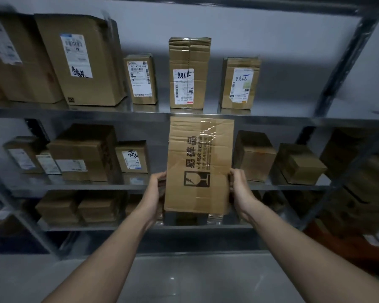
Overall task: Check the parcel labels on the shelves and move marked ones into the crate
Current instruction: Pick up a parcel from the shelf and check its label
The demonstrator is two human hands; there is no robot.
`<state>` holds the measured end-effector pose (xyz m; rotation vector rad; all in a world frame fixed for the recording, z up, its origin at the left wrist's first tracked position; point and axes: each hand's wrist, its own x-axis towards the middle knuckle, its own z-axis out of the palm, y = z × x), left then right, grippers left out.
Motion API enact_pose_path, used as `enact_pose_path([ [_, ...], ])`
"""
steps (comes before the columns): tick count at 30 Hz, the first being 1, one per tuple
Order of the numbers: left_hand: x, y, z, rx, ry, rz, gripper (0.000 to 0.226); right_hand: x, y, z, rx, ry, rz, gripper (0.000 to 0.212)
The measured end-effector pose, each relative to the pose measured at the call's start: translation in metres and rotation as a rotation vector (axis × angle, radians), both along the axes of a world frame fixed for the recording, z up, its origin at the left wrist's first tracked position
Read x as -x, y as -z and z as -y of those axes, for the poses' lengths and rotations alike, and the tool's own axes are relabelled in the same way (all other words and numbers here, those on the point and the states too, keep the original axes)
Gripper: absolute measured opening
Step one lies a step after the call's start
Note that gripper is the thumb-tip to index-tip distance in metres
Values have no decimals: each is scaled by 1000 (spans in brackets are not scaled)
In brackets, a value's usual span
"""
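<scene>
Between both hands, the fragile-marked parcel is held before the middle shelf. Left hand and right hand grip its side edges. Risk: glossy tape may let it slip.

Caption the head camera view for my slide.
The left hand and right hand grip a fragile-marked parcel in front of metal shelves holding labelled boxes.

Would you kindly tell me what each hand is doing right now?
Left hand: holding the left edge of the tall brown cardboard box.
Right hand: holding that box's right edge.
</scene>
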<state>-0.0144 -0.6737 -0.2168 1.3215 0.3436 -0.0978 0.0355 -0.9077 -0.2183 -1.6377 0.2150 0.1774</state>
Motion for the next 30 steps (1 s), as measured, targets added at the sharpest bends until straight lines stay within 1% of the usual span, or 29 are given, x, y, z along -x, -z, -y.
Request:
enact_pose_path([
  [3, 0, -5, 12, 3, -53, 14, 43, -5, -15, 20, -30, 41, 4, 40],
  [6, -3, -12, 16, 3, -61, 27, 41, -19, -18, 36, -24, 43, 4, 69],
  [7, -5, -15, 15, -9, -60, 35, 42, -23, -18, 41, -19, 41, 15, 74],
  [13, -13, -39, 13, -116, 1, 95, 52, -25, -33, 49, -47, -21, 62, 55],
  [15, -12, -46, 15, -164, 48, 121, 41, -25, -31, 49, -58, -33, 70, 60],
  [17, -11, -51, 17, -159, 82, 124, 28, -25, -31, 49, -76, -37, 89, 68],
  [19, -11, -53, 17, -143, 89, 118, 24, -24, -31, 50, -105, -62, 93, 71],
  [21, -15, -52, 15, -121, 91, 119, 26, -23, -31, 50, -135, -89, 76, 63],
  [24, -19, -52, 10, -101, 80, 142, 32, -19, -32, 48, -157, -110, 81, 45],
  [28, -21, -51, 3, -92, 78, 146, 25, -15, -35, 44, -180, -104, 85, 39],
  [30, -22, -51, 1, -103, 82, 155, 22, -14, -37, 43, -186, -104, 84, 30],
])
